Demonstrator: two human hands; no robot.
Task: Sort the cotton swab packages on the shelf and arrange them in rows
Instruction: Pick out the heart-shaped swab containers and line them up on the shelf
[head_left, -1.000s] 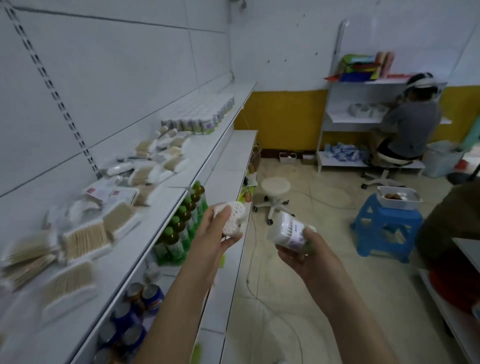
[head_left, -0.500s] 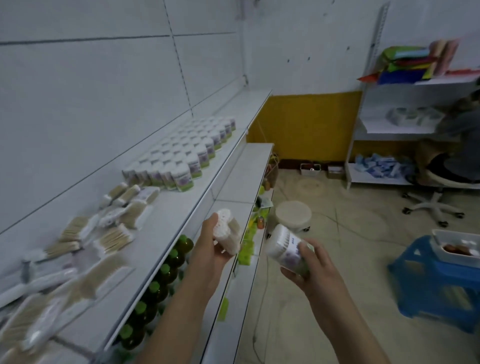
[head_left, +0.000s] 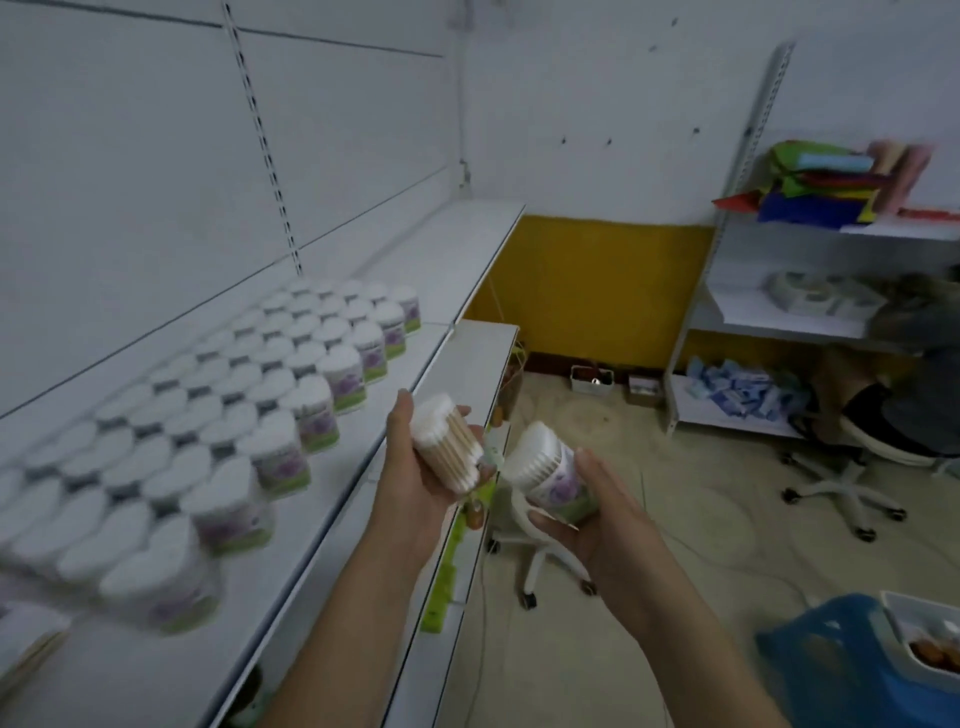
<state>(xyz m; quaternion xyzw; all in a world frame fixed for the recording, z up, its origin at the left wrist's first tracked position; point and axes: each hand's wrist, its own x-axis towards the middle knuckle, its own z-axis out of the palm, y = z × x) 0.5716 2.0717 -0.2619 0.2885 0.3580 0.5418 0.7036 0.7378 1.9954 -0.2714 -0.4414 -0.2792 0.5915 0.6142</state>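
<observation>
**Two swab tubs in hand, rows are down-left**

Left hand (head_left: 415, 488) grips a cotton swab tub (head_left: 448, 447) round its side, swab heads up and tipped away from me, wooden sticks showing. Right hand (head_left: 597, 519) grips a second tub (head_left: 550, 475), long axis tilted up-left, purple and green label facing me. Both are closed on their tubs, held near each other but not touching, out past the shelf edge over the floor.

The arranged rows (head_left: 249, 415) sit on the white shelf (head_left: 363, 467), to the left of both hands, upright, lids up, running diagonally away from me. Front row is nearest the shelf lip. Left hand is the closer one, so my guess is it places first; each tub needs standing upright before it goes down.

Labels: purple flower-ish print over a green band, same on the rows. Text too blurred to read, no brand legible.

Further out: lower shelf (head_left: 483, 364), white stool (head_left: 524, 540) under my hands, blue stool (head_left: 831, 670) bottom right.
</observation>
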